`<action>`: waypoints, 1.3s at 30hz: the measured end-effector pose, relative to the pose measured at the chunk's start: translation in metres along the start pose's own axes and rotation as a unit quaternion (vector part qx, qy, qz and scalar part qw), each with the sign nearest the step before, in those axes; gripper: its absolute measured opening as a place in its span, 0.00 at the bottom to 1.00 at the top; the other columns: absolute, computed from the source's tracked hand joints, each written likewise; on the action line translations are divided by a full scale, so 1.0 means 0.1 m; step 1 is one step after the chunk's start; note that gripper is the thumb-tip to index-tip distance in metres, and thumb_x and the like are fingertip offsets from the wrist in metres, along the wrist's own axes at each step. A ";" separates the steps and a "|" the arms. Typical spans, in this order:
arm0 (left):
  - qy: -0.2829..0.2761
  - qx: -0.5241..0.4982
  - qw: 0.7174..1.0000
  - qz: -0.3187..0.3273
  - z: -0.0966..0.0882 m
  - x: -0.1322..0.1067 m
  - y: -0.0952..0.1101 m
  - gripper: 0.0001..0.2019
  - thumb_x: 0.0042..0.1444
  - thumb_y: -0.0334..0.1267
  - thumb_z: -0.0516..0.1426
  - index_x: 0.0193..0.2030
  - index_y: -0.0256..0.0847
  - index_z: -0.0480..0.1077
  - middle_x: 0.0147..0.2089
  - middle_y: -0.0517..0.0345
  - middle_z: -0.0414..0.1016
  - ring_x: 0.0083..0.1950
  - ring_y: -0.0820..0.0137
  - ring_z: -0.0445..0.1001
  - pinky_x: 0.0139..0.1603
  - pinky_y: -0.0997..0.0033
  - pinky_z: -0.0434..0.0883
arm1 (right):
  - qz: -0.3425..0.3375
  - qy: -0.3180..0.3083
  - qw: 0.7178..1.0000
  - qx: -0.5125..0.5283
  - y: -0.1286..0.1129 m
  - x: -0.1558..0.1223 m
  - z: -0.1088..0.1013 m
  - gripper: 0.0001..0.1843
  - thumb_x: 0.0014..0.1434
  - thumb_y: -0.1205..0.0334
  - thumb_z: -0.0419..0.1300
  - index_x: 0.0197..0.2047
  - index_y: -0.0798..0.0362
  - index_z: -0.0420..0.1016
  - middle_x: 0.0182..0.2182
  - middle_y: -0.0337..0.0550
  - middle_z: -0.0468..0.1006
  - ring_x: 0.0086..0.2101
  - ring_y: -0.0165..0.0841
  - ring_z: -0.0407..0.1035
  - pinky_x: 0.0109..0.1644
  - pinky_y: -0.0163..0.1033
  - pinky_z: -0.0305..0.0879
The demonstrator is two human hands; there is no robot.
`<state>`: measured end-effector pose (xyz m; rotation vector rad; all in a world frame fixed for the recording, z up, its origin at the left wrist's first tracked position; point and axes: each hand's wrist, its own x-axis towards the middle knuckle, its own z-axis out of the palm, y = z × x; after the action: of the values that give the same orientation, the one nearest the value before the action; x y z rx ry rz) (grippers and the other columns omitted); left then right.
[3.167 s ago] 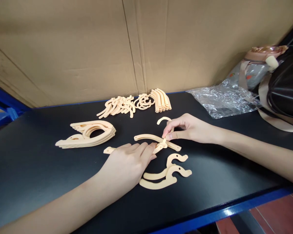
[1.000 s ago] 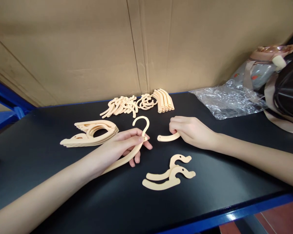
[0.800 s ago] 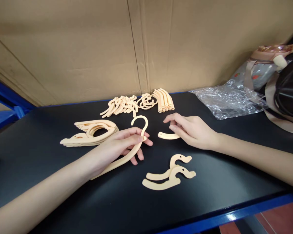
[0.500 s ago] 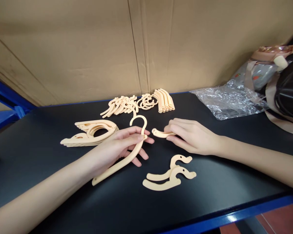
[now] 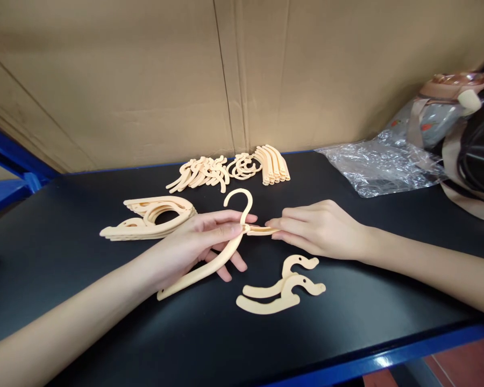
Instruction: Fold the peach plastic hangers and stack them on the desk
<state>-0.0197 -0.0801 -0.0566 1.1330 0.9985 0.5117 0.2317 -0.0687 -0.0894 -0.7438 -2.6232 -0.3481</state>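
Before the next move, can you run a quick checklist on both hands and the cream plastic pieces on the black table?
1. Left hand grips the cream plastic hook-and-arm piece just below its hook: ok.
2. Right hand pinches the short cream curved plastic piece at one end: ok.
3. The short piece's free end meets the hook-and-arm piece at the left fingertips: ok.
4. The two pieces are locked together: cannot tell, because fingers cover the joint.
5. Two loose cream curved pieces lie flat on the black table, apart from both hands: ok.
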 end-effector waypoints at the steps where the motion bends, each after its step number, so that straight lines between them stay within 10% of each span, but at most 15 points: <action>1: -0.004 0.005 1.000 0.001 -0.01 0.00 -0.01 0.13 0.60 0.39 0.59 0.52 0.44 0.73 0.33 0.57 0.77 0.30 0.70 0.78 0.23 0.78 0.78 | -0.010 0.007 1.000 -0.007 0.00 0.00 0.00 0.17 0.71 0.57 0.47 0.46 0.53 0.75 0.28 0.38 0.75 0.26 0.25 0.68 0.24 0.34 0.49; 23: -0.008 0.078 0.997 0.022 0.10 -0.02 -0.04 0.10 0.55 0.43 0.63 0.40 0.41 0.74 0.28 0.57 0.78 0.32 0.66 0.79 0.27 0.73 0.78 | -0.084 0.077 0.988 -0.104 -0.04 -0.02 -0.03 0.19 0.68 0.53 0.52 0.29 0.52 0.74 0.18 0.32 0.66 0.18 0.24 0.56 0.22 0.36 0.47; 39: 0.022 0.141 0.989 0.048 0.16 -0.02 0.02 0.12 0.56 0.40 0.59 0.46 0.38 0.73 0.23 0.61 0.76 0.22 0.73 0.73 0.23 0.78 0.74 | 0.027 0.019 0.993 0.116 0.00 0.01 0.01 0.22 0.65 0.48 0.54 0.27 0.53 0.76 0.18 0.32 0.71 0.17 0.22 0.58 0.23 0.34 0.45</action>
<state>-0.0067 -0.0886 -0.0531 1.4335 1.0820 0.4844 0.2308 -0.0677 -0.0901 -0.7200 -2.5448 -0.0388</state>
